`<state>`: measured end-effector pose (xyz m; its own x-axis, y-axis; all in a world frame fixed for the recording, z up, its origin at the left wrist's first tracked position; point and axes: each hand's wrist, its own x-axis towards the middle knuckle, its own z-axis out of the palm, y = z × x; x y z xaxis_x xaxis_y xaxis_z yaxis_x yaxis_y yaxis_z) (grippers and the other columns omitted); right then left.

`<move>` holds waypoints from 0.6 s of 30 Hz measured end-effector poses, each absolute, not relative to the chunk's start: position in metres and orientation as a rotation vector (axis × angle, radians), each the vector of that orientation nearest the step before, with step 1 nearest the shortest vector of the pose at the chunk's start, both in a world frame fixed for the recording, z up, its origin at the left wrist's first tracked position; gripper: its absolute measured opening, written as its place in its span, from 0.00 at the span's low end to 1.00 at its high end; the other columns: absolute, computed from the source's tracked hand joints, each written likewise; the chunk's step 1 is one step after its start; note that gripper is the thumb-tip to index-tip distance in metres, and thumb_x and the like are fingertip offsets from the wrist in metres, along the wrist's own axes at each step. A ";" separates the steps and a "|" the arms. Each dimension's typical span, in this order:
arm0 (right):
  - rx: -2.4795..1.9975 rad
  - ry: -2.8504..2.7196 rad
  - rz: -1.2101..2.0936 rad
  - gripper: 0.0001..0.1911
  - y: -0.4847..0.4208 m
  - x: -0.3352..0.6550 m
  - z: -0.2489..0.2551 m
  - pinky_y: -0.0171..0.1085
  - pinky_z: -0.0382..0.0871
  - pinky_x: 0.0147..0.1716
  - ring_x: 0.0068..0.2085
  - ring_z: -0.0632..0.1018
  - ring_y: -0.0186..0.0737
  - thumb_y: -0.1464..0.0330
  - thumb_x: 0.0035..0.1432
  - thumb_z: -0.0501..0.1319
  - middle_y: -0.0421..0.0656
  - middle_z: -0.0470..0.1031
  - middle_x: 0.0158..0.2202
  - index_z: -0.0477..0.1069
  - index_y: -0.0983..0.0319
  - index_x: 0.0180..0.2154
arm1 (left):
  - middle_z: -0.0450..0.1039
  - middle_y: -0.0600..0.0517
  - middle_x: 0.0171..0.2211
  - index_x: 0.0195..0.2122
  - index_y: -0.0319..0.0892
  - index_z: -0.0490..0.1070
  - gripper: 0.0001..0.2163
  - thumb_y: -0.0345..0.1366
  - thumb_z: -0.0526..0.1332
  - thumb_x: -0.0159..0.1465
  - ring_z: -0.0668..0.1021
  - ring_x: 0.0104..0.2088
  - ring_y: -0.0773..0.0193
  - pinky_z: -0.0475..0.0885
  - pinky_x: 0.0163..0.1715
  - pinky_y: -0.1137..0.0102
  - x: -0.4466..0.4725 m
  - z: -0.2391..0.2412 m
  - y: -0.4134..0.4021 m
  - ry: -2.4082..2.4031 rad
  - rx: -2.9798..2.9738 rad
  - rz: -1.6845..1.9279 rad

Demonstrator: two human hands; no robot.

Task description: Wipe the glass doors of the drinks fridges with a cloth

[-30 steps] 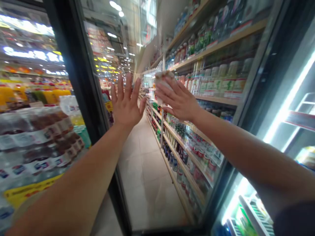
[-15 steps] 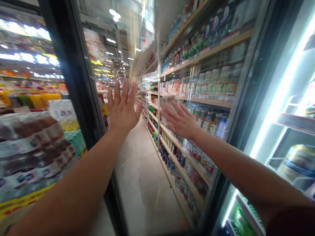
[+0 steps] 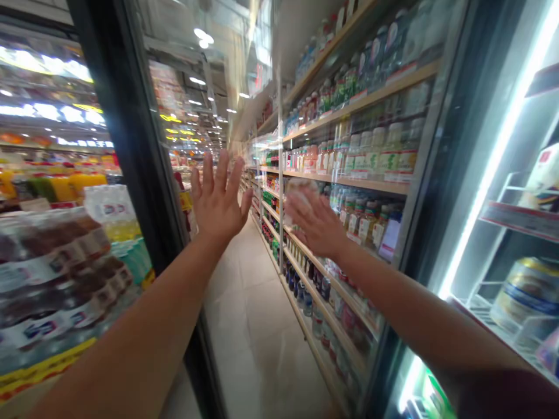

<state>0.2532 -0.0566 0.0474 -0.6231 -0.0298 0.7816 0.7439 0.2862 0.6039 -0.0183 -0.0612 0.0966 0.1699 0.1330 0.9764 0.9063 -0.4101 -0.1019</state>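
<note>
Pale cloth (image 3: 300,185), blurred, at about the centre of the view, under the right hand (image 3: 322,226) and apparently pressed against the glass door (image 3: 247,314). Fingers of this hand stretched out over the cloth, not curled around it; because of the blur, impossible to tell about any light pinch at its hidden edge. Probably best to spread the cloth wide under the whole palm, to press evenly and to move in straight, overlapping strokes. Watch for folds and flatten them early, against likely slipping. To the left, apart from the cloth, left hand (image 3: 222,209), with fingers straight, spread and holding nothing, palm seemingly flat on the same glass. Use this hand, preferably, as steady support against swinging of the door, without heavy pushing. Near the dark frame (image 3: 124,134), better to slow down and guide the cloth with its edge. Across the glass, shelved bottles (image 3: 388,151), seen through it or reflected, hard to say which. At the far right, beside the right forearm (image 3: 406,297), a lit cooler shelf (image 3: 522,220) and a can (image 3: 526,294); better to mind the forearm there.
</note>
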 end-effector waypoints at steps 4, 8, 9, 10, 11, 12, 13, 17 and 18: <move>-0.523 -2.085 -1.548 0.30 -0.066 0.322 0.020 0.46 0.34 0.74 0.75 0.47 0.42 0.58 0.71 0.53 0.36 0.58 0.71 0.54 0.56 0.70 | 0.44 0.48 0.74 0.72 0.48 0.52 0.30 0.48 0.53 0.70 0.43 0.74 0.50 0.35 0.72 0.47 -0.023 0.097 -0.062 -0.985 -1.730 -1.299; -0.898 -1.711 -1.360 0.34 -0.066 0.373 0.062 0.56 0.48 0.71 0.75 0.47 0.50 0.60 0.71 0.51 0.44 0.52 0.73 0.43 0.54 0.73 | 0.44 0.46 0.74 0.72 0.44 0.51 0.31 0.46 0.52 0.70 0.44 0.74 0.50 0.40 0.72 0.48 -0.027 0.079 -0.070 -0.984 -1.692 -1.324; -0.960 -1.610 -1.280 0.34 -0.066 0.368 0.072 0.60 0.50 0.69 0.75 0.46 0.53 0.59 0.72 0.50 0.46 0.50 0.74 0.41 0.55 0.73 | 0.45 0.45 0.74 0.72 0.44 0.50 0.31 0.46 0.52 0.70 0.45 0.74 0.49 0.41 0.72 0.48 -0.027 0.072 -0.073 -1.006 -1.666 -1.351; -0.990 -1.541 -1.208 0.35 -0.065 0.355 0.077 0.64 0.51 0.68 0.75 0.45 0.56 0.58 0.72 0.48 0.48 0.47 0.74 0.39 0.57 0.74 | 0.45 0.45 0.74 0.73 0.44 0.49 0.31 0.45 0.52 0.70 0.45 0.74 0.49 0.41 0.72 0.47 -0.026 0.065 -0.075 -1.032 -1.640 -1.376; -0.991 -1.513 -1.153 0.36 -0.064 0.339 0.077 0.66 0.50 0.68 0.75 0.44 0.58 0.56 0.72 0.48 0.50 0.46 0.75 0.38 0.58 0.74 | 0.46 0.45 0.74 0.73 0.44 0.48 0.31 0.45 0.52 0.70 0.46 0.74 0.48 0.41 0.72 0.47 -0.026 0.060 -0.077 -1.052 -1.622 -1.397; -0.969 -1.534 -1.119 0.37 -0.064 0.321 0.072 0.67 0.50 0.68 0.75 0.43 0.59 0.55 0.72 0.48 0.49 0.46 0.75 0.38 0.58 0.74 | 0.46 0.46 0.74 0.73 0.45 0.48 0.31 0.45 0.52 0.70 0.46 0.74 0.47 0.40 0.72 0.46 -0.025 0.056 -0.079 -1.066 -1.617 -1.414; -0.934 -1.595 -1.109 0.36 -0.064 0.305 0.062 0.65 0.50 0.68 0.75 0.44 0.58 0.55 0.71 0.48 0.48 0.48 0.74 0.39 0.57 0.74 | 0.46 0.47 0.74 0.73 0.46 0.47 0.31 0.45 0.52 0.70 0.46 0.74 0.47 0.39 0.72 0.45 -0.025 0.054 -0.080 -1.073 -1.620 -1.430; -0.706 -2.079 -1.222 0.34 -0.073 0.301 0.015 0.51 0.53 0.71 0.72 0.57 0.48 0.56 0.69 0.54 0.37 0.60 0.71 0.48 0.47 0.72 | 0.45 0.46 0.74 0.73 0.45 0.47 0.32 0.46 0.53 0.70 0.45 0.74 0.46 0.39 0.72 0.45 -0.031 0.054 -0.080 -1.083 -1.646 -1.392; -0.689 -2.140 -1.256 0.33 -0.074 0.316 0.012 0.49 0.53 0.71 0.72 0.59 0.46 0.57 0.69 0.55 0.36 0.61 0.70 0.49 0.45 0.71 | 0.45 0.45 0.74 0.73 0.44 0.47 0.32 0.46 0.52 0.71 0.46 0.74 0.46 0.39 0.72 0.45 -0.034 0.051 -0.081 -1.089 -1.654 -1.359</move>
